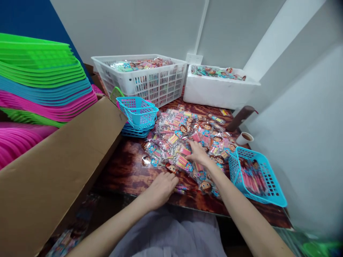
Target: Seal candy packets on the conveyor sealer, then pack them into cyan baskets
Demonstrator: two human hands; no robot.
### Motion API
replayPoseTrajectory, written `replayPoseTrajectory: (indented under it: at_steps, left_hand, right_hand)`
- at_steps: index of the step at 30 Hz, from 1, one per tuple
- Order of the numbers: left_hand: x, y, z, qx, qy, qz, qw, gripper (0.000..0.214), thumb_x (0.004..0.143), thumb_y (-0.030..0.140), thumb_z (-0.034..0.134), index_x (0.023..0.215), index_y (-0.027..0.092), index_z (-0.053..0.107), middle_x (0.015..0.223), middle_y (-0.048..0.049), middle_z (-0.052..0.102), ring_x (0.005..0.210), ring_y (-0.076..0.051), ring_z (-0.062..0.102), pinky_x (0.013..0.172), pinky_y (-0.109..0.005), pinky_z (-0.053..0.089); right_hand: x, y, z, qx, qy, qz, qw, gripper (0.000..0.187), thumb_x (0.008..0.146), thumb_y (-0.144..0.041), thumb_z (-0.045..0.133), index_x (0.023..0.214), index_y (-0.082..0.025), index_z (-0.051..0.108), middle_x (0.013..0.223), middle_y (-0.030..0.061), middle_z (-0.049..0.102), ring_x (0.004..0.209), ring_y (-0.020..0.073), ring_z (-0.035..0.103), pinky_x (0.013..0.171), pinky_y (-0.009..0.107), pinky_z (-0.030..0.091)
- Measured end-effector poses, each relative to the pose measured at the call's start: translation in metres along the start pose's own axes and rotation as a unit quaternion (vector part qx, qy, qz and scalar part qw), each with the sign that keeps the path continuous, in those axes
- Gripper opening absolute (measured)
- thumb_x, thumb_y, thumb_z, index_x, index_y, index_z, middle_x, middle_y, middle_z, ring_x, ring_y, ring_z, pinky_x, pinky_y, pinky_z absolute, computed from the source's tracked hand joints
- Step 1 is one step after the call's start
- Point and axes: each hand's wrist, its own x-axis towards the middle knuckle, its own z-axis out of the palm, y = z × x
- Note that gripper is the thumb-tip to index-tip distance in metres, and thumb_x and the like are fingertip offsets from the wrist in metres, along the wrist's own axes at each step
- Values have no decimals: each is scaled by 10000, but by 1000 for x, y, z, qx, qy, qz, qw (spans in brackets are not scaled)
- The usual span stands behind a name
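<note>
A heap of clear packets printed with cartoon figures (184,139) covers the middle of the dark wooden table (125,167). My right hand (197,152) lies on the heap with its fingers spread flat over the packets. My left hand (161,188) rests at the table's near edge, fingers curled on a small packet (180,189) at the heap's border. To the right, a tilted blue basket (254,176) holds a few packets.
A stack of blue baskets (138,116) stands at the left of the heap. Behind are a white crate (144,80) and a white foam box (218,89), both with packets. A cardboard flap (59,167), stacked coloured baskets (40,78) and a paper cup (244,138) surround the table.
</note>
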Motion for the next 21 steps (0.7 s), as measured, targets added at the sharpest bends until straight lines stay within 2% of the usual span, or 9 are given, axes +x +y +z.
replayPoseTrajectory:
  at_steps: [2, 4, 6, 9, 12, 15, 17, 19, 21]
  left_hand:
    - [2, 0, 3, 14, 21, 10, 1000, 54, 935, 141, 492, 948, 190, 508, 975, -44, 589, 935, -233, 536, 835, -385, 415]
    - [1, -1, 6, 11, 33, 21, 999, 48, 947, 151, 483, 934, 191, 505, 960, -41, 582, 924, -226, 524, 856, -388, 405]
    - [-3, -2, 10, 0, 42, 26, 999, 47, 942, 147, 495, 944, 192, 508, 960, -37, 577, 928, -218, 519, 908, -391, 391]
    - [-10, -3, 17, -19, 52, 24, 998, 100, 927, 125, 518, 994, 198, 522, 991, -31, 580, 973, -209, 520, 1044, -414, 317]
    - [-14, -3, 21, -27, 55, 16, 998, 150, 936, 128, 509, 1062, 206, 532, 1070, -39, 587, 1031, -216, 519, 1061, -415, 301]
    - [-16, -1, 19, -19, 32, -1, 999, 179, 943, 139, 495, 1106, 206, 527, 1124, -55, 580, 1038, -235, 518, 936, -394, 383]
    - [-19, 1, 15, -11, 14, -14, 1000, 171, 948, 144, 485, 1103, 203, 526, 1096, -60, 580, 995, -237, 525, 856, -382, 404]
    - [-24, 2, 9, -8, 3, -18, 1000, 140, 953, 153, 478, 1074, 202, 530, 1044, -56, 576, 946, -233, 525, 822, -378, 404]
    - [-30, 3, 5, -7, -6, -13, 1000, 103, 957, 161, 477, 1030, 203, 535, 1004, -48, 569, 906, -227, 519, 800, -376, 396]
  right_hand:
    - [3, 1, -5, -22, -19, -11, 1000, 688, 684, -337, 800, 1285, -186, 501, 1263, 109, 543, 1131, 283, 467, 880, 344, 355]
    - [-1, -1, -9, -39, -17, -23, 999, 498, 707, -331, 781, 1136, -179, 579, 1167, 99, 590, 1094, 286, 480, 876, 359, 349]
    - [-9, -6, -14, -58, 11, -47, 997, 294, 759, -306, 724, 990, -174, 599, 1083, 96, 608, 1064, 285, 488, 863, 364, 346]
    - [-26, -15, -18, -56, 68, -97, 991, 94, 809, -206, 612, 890, -176, 573, 1038, 98, 606, 998, 251, 515, 805, 327, 355]
    - [-35, -21, -21, 5, 100, -117, 988, 172, 812, -108, 516, 961, -182, 562, 958, 72, 630, 890, 212, 553, 734, 293, 360]
    - [-31, -18, -32, 42, 126, -129, 983, 325, 797, -55, 458, 1084, -168, 562, 1023, 93, 643, 953, 227, 567, 772, 305, 374]
    - [-29, -13, -44, 66, 139, -115, 981, 288, 810, -67, 451, 1043, -169, 585, 1035, 98, 636, 977, 237, 564, 792, 317, 379]
    - [-32, -12, -52, 129, 119, -78, 981, 191, 843, -144, 497, 1003, -185, 592, 976, 68, 636, 910, 222, 574, 763, 310, 392]
    - [-46, -17, -48, 195, 41, -50, 979, 165, 838, -231, 575, 999, -200, 585, 929, 35, 634, 832, 199, 578, 723, 294, 408]
